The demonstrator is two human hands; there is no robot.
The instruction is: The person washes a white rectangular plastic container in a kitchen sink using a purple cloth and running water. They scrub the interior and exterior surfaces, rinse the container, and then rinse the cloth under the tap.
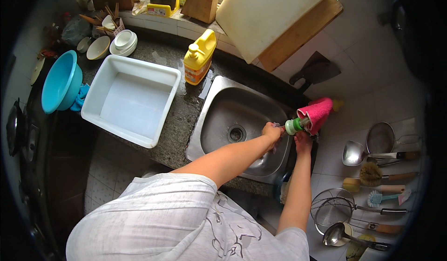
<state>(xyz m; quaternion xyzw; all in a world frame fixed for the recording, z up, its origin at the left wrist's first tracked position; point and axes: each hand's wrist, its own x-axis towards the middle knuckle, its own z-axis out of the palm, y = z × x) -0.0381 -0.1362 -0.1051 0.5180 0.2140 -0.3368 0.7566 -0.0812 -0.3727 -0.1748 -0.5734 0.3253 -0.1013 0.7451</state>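
Over the right side of the steel sink point(228, 105), my left hand point(271, 132) is closed around a crumpled purplish cloth point(274, 150), of which only small parts show. It is right by the mouth of a green and white tap nozzle point(292, 126). My right hand point(303, 142) is raised at the sink's right rim, close below the nozzle. Its fingertips are partly hidden, so whether they grip anything cannot be told. A bright pink towel point(320, 111) hangs over the tap just beyond both hands. The sink drain point(236, 134) shows to the left of my left hand.
Left of the sink stand a yellow pump jug point(199, 60) and a white plastic tub point(134, 103). A blue basin point(60, 82) leans farther left, near stacked white bowls point(124, 42). Cutting boards point(269, 16) lean behind. Ladles, strainers and brushes point(371, 173) hang on the right wall.
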